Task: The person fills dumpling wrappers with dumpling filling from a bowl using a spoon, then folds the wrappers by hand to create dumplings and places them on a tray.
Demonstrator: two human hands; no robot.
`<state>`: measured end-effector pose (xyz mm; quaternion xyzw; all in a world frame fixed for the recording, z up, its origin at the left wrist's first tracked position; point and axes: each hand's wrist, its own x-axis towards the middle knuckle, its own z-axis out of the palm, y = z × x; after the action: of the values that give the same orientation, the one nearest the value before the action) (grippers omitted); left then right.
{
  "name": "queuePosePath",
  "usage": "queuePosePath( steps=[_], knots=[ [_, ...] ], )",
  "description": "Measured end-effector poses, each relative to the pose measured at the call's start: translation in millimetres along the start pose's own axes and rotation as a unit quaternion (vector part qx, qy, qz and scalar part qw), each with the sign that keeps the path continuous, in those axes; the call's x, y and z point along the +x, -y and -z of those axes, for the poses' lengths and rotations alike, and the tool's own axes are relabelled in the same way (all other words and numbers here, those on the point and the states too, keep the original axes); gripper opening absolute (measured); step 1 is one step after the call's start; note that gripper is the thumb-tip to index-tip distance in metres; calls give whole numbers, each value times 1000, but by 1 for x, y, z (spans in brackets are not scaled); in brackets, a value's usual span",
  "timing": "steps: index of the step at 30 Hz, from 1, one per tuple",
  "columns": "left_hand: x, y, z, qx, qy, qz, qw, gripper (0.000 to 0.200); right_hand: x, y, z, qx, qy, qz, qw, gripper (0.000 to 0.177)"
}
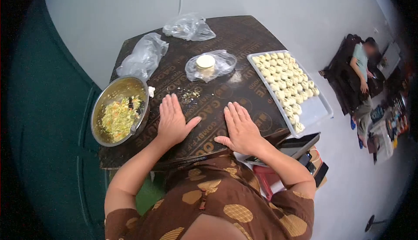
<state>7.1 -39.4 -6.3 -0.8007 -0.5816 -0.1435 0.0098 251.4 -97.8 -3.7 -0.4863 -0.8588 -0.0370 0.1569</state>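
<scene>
The left hand (174,120) and right hand (241,129) are laid flat, palms down, on the dark board (244,35), with fingers straight and close together and thumbs spread; nothing is gripped. Repeated lettering is printed on the board, partly readable as "COMBI". A steel bowl (117,89) of chopped green-yellow filling (119,118) is set just left of the left hand. Filling scraps (190,94) lie just beyond the fingertips. Farther off, a stack of round wrappers (205,61) rests on a plastic bag (224,63), and a tray (315,109) is largely filled with shaped dumplings (283,79)

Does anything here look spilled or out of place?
Yes: filling crumbs lie scattered on the board just beyond the left hand, and the dumpling tray overhangs the board's right edge.
</scene>
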Motion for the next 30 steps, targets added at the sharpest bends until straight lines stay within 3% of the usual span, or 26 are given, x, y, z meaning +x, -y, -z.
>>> queuePosePath(
  steps=[10, 13, 14, 16, 20, 24, 27, 28, 30],
  knots=[
    [62, -12, -12, -21, -40, 111, 993, 101, 5, -5, -1, 2, -31, 3, 1000, 93],
    [55, -21, -3, -174, 32, -19, 984, 87, 14, -8, -10, -12, -45, 6, 999, 95],
    [51, -18, -17, -178, 22, -45, 983, 83, 18, -9, -12, -21, -47, 7, 999, 95],
    [40, -21, -13, -309, -30, -104, 945, 77, 27, -8, -14, -20, -51, 5, 998, 96],
    [23, -12, -15, -264, -115, -97, 953, 70, 52, -3, -22, -7, -40, 11, 999, 97],
    [-1, -7, 10, -301, -186, -232, 906, 55, 79, 3, -36, -5, -62, 58, 996, 98],
    [-7, -10, 19, -339, -205, -278, 875, 53, 103, 8, -49, 10, -81, 78, 994, 97],
    [-8, -11, 14, -404, -185, -274, 853, 52, 110, 8, -55, 12, -86, 87, 992, 95],
    [-7, -8, 17, -366, -204, -307, 854, 51, 126, 9, -71, 18, -102, 98, 990, 94]
  ],
)
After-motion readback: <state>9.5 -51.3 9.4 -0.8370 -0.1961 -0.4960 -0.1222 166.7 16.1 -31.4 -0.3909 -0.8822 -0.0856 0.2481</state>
